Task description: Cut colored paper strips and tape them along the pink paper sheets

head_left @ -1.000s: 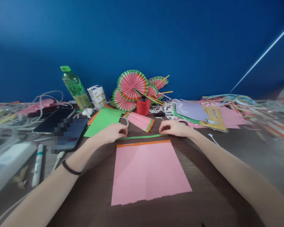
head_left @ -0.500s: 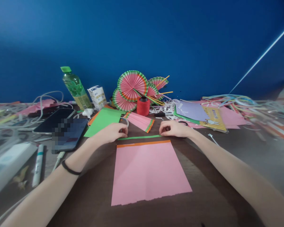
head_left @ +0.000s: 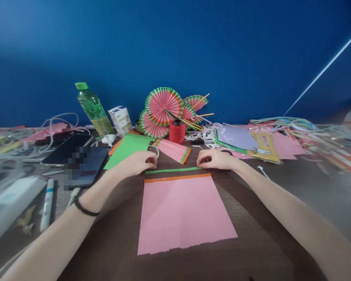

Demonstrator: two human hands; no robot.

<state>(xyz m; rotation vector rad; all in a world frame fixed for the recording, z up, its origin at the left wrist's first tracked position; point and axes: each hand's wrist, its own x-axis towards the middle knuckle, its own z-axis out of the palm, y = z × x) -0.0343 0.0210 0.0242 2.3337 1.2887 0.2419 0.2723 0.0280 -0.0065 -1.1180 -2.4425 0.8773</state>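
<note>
A thin green paper strip (head_left: 172, 170) lies across the dark wooden table (head_left: 260, 210), just beyond a pink paper sheet (head_left: 183, 212) that has an orange band along its far edge. My left hand (head_left: 137, 162) is curled at the strip's left end, its fingers resting near a roll of clear tape; whether they grip the strip is unclear. My right hand (head_left: 215, 159) pinches the strip's right end. A black band circles my left wrist.
A green sheet (head_left: 127, 150), a folded pink fan piece (head_left: 174, 150), a red thread spool (head_left: 177, 131), finished paper fans (head_left: 163, 105), a green bottle (head_left: 93, 109), a small carton (head_left: 120, 120), two phones (head_left: 76, 156), a marker (head_left: 46, 203), cables and paper stacks (head_left: 251, 142) crowd the table.
My left hand has shifted slightly back from the strip's left end toward the tape roll. The strip and pink sheet stay put.
</note>
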